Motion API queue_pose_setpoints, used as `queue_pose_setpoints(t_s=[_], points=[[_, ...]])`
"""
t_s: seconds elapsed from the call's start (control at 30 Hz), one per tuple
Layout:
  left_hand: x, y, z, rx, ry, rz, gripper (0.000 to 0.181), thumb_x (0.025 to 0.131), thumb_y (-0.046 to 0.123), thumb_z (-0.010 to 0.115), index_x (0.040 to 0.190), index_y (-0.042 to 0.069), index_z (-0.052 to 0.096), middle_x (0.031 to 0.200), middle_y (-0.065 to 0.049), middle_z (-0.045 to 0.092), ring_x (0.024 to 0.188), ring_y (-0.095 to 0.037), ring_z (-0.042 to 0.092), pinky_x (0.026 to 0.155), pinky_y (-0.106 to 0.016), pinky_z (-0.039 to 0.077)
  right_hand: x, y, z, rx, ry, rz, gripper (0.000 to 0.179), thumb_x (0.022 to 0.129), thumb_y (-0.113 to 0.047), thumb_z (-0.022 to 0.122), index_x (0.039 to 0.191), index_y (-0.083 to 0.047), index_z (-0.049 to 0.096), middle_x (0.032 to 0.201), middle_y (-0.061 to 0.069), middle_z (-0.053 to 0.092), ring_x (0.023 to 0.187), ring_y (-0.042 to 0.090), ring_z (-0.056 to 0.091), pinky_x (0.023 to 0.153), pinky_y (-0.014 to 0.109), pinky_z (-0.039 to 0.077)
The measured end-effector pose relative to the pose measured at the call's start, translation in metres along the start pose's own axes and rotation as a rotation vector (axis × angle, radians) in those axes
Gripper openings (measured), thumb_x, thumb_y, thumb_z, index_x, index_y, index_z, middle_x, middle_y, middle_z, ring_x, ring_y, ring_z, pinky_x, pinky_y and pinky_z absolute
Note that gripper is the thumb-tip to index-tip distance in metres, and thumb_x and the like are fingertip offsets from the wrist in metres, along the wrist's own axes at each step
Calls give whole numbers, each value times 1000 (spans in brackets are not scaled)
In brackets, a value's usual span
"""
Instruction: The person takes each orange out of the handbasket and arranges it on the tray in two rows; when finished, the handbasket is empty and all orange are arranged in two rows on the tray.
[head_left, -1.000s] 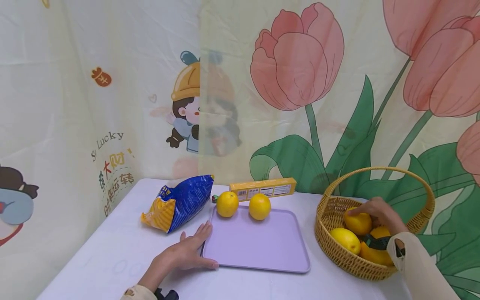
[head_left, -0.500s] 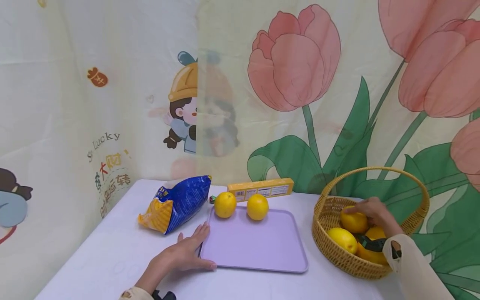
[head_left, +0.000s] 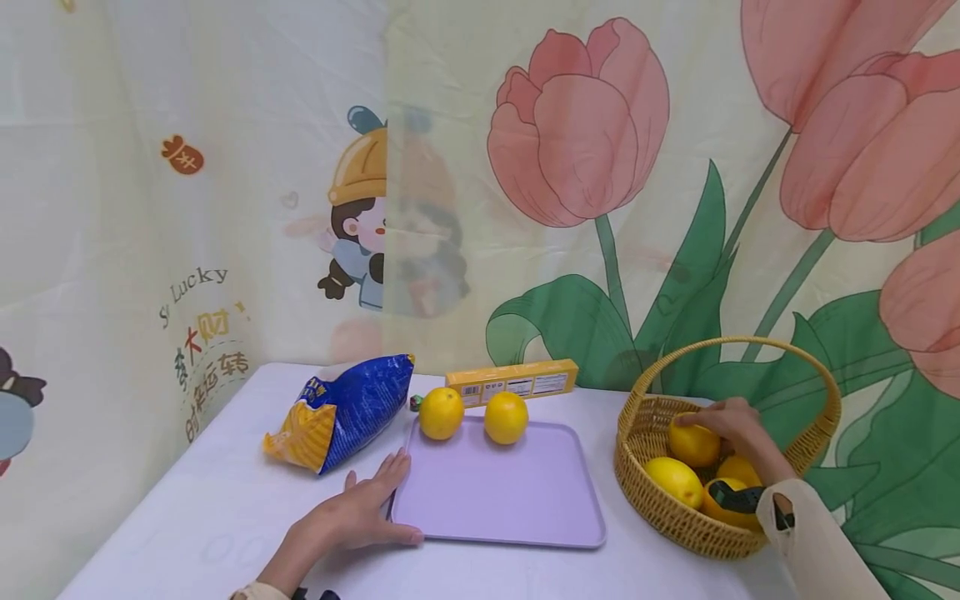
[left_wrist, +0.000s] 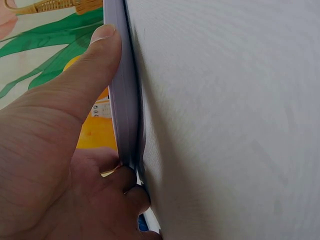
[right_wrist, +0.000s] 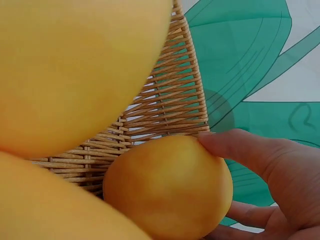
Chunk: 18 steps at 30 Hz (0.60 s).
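Note:
In the head view my right hand (head_left: 735,423) reaches into the wicker basket (head_left: 693,533) and grips an orange (head_left: 693,446). The right wrist view shows its thumb on top of the orange (right_wrist: 170,187), with fingers behind it. Beside it in the basket lie a yellow lemon (head_left: 673,482) and more orange-yellow fruit (head_left: 738,471), partly hidden by my wrist. At the near left corner of a lilac tray (head_left: 502,492), my left hand (head_left: 360,510) rests with extended fingers along the side and thumb on the front rim. Two oranges (head_left: 441,414) sit at the tray's far edge.
A blue and yellow snack bag (head_left: 348,417) lies left of the tray. Behind the tray stands a long yellow box (head_left: 517,382), with a small green and red item (head_left: 416,403) near its left end. The basket's arched handle (head_left: 738,340) rises over the fruit. A printed curtain backs the white table.
The head view has shifted slightly, so everything sits a little further left. My right hand stays on the orange in the basket, and my left hand stays at the tray corner.

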<state>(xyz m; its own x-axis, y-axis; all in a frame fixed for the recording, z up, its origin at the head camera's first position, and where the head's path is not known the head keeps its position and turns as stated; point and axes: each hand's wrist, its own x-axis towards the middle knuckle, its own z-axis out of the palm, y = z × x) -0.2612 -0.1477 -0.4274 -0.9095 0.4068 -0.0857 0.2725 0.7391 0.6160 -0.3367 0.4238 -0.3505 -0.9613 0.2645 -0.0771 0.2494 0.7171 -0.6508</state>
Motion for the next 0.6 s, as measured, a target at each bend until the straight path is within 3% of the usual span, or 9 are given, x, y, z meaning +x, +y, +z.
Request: queue_pose_setpoints(t_s=[0.07, 0.17, 0.27, 0.37, 0.43, 0.5, 0.6], points=[[-1, 0, 0, 0, -1, -5, 115, 84, 49, 91, 167, -2, 31, 176, -26, 21, 163, -46, 20, 125, -78, 3, -3, 0, 0, -4, 3, -21, 57, 91, -44, 85, 95, 11, 73, 93, 20, 61, 87, 29, 57, 64, 31, 54], [-1, 1, 0, 3, -4, -9, 114, 84, 49, 91, 167, -2, 31, 176, -25, 21, 163, -46, 20, 126, -77, 3, -8, 1, 1, -25, 24, -54, 82, 91, -47, 85, 131, 21, 62, 125, 40, 56, 97, 36, 57, 67, 33, 56], [0, 1, 1, 7, -4, -6, 114, 84, 48, 91, 167, -2, 32, 176, -25, 21, 162, -47, 21, 126, -77, 3, -15, 0, 1, -37, 43, -82, 86, 93, -48, 83, 138, 21, 57, 138, 46, 49, 94, 35, 55, 66, 33, 53], [1, 2, 0, 11, -9, -12, 114, 85, 49, 91, 167, -2, 32, 177, -25, 21, 163, -47, 21, 127, -76, 3, -22, -4, -2, -13, 51, -100, 85, 95, -47, 81, 141, 20, 55, 113, 34, 62, 77, 27, 53, 59, 32, 48], [1, 2, 0, 12, -14, -16, 114, 85, 49, 91, 168, -1, 31, 177, -24, 21, 163, -46, 20, 127, -76, 3, -27, -7, -6, -4, 49, -109, 89, 96, -48, 80, 145, 21, 52, 114, 36, 63, 76, 26, 55, 59, 32, 50], [2, 1, 0, 12, -19, -25, 114, 85, 49, 90, 168, 0, 31, 177, -24, 21, 164, -44, 19, 127, -76, 3, -33, -11, -9, -12, 51, -116, 93, 98, -51, 77, 148, 21, 48, 119, 38, 63, 83, 31, 60, 63, 31, 52], [2, 0, 0, 12, -16, -30, 114, 85, 49, 91, 168, 0, 31, 177, -24, 21, 164, -44, 19, 127, -76, 3, -41, -15, -14, -33, 77, -135, 95, 99, -56, 74, 149, 21, 48, 149, 45, 47, 112, 45, 59, 77, 36, 56]])
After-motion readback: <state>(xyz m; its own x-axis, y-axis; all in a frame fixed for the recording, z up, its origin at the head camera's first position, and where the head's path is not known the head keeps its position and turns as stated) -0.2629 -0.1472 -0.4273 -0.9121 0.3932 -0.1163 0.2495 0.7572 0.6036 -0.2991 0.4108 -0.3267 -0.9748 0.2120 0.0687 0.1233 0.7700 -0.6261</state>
